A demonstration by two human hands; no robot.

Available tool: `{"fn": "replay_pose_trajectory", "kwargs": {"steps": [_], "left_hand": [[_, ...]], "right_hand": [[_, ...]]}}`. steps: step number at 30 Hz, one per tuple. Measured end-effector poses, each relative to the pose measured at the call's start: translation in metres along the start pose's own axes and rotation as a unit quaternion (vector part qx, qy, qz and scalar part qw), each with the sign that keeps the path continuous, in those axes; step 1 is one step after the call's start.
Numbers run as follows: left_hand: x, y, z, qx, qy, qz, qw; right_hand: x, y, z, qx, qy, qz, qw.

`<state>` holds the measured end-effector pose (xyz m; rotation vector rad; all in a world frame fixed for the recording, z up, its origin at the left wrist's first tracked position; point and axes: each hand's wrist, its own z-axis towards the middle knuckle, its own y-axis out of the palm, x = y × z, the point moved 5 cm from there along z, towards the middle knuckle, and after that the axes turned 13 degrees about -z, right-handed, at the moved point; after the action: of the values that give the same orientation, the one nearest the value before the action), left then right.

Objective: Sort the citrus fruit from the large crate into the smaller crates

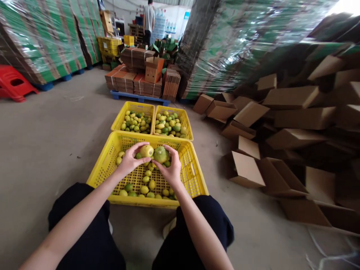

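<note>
Above a large yellow crate [98,165], my two hands are close together, each gripping a fruit. My left hand [132,159] is closed round a yellow lemon [146,151], thumb below and fingers above. A bigger green lemon [161,154] is held by my right hand [171,167] between thumb and fingers. The two fruits are side by side, nearly touching. Below them, several loose yellow and green lemons [144,189] lie on the crate's slatted floor, mostly along the near side. My hands hide part of the fruit at the crate's far side.
Two smaller yellow crates, left [116,122] and right [189,129], hold many lemons just beyond. Open cardboard boxes [246,168] are heaped at right. Flattened cartons [123,80] rest on a blue pallet [140,98]. A red stool [17,84] stands at left; a person [148,20] stands far back.
</note>
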<state>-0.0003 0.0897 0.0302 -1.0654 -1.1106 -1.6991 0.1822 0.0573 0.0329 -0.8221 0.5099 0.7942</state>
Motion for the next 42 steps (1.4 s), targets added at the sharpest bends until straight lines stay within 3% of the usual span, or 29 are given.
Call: {"fn": "replay_pose_trajectory", "kwargs": {"steps": [3,6,8,10,13,16,19,22,25,28,31,33,34,35,36,37,38,39,42], "left_hand": [[0.003,0.001,-0.002,-0.005,-0.006,-0.017,1.000],[-0.004,0.002,-0.004,0.015,-0.071,-0.111,0.991],[-0.013,0.004,-0.004,0.035,-0.120,-0.191,0.974],[-0.021,0.006,-0.003,0.059,-0.157,-0.254,0.952],[-0.027,0.006,-0.002,0.099,-0.178,-0.301,0.932],[-0.027,0.006,-0.002,0.117,-0.188,-0.306,0.926],[-0.024,0.008,-0.004,0.102,-0.212,-0.320,0.918],[-0.024,0.011,-0.003,0.062,-0.230,-0.369,0.898],[-0.032,0.015,-0.006,0.017,-0.237,-0.391,0.889],[-0.048,0.034,-0.034,-0.117,-0.340,-0.280,0.890],[-0.063,0.059,-0.095,-0.290,-0.473,-0.139,0.820],[-0.069,0.069,-0.138,-0.391,-0.571,-0.065,0.719],[-0.069,0.070,-0.148,-0.407,-0.594,-0.049,0.692],[-0.068,0.068,-0.146,-0.390,-0.601,-0.037,0.697],[-0.065,0.062,-0.133,-0.345,-0.592,-0.029,0.728],[-0.060,0.052,-0.108,-0.275,-0.566,-0.019,0.777],[-0.051,0.036,-0.073,-0.162,-0.505,-0.018,0.848],[-0.041,0.021,-0.037,-0.100,-0.459,-0.024,0.882],[-0.016,-0.030,0.060,0.022,-0.358,-0.010,0.934]], "right_hand": [[-0.004,0.000,-0.002,0.002,-0.007,0.028,1.000],[0.001,0.007,-0.002,-0.029,0.091,0.155,0.983],[0.007,0.015,-0.002,-0.059,0.185,0.265,0.944],[0.012,0.022,-0.003,-0.081,0.264,0.372,0.886],[0.018,0.030,-0.004,-0.090,0.333,0.477,0.809],[0.024,0.036,-0.007,-0.099,0.391,0.505,0.763],[0.021,0.042,-0.010,-0.144,0.410,0.513,0.740],[0.010,0.040,-0.009,-0.168,0.387,0.532,0.734],[0.005,0.029,-0.001,-0.140,0.358,0.547,0.744],[0.013,0.013,0.009,-0.093,0.343,0.542,0.761],[0.029,0.000,0.017,-0.059,0.364,0.533,0.761],[0.038,-0.003,0.019,-0.055,0.391,0.532,0.749],[0.042,-0.003,0.019,-0.055,0.403,0.533,0.742],[0.044,-0.003,0.019,-0.057,0.412,0.533,0.737],[0.045,-0.003,0.019,-0.060,0.417,0.531,0.735],[0.045,-0.002,0.019,-0.064,0.417,0.529,0.737],[0.044,-0.002,0.019,-0.068,0.413,0.526,0.740],[0.043,-0.001,0.020,-0.072,0.408,0.523,0.744],[0.041,0.002,0.020,-0.078,0.406,0.521,0.747]]}}
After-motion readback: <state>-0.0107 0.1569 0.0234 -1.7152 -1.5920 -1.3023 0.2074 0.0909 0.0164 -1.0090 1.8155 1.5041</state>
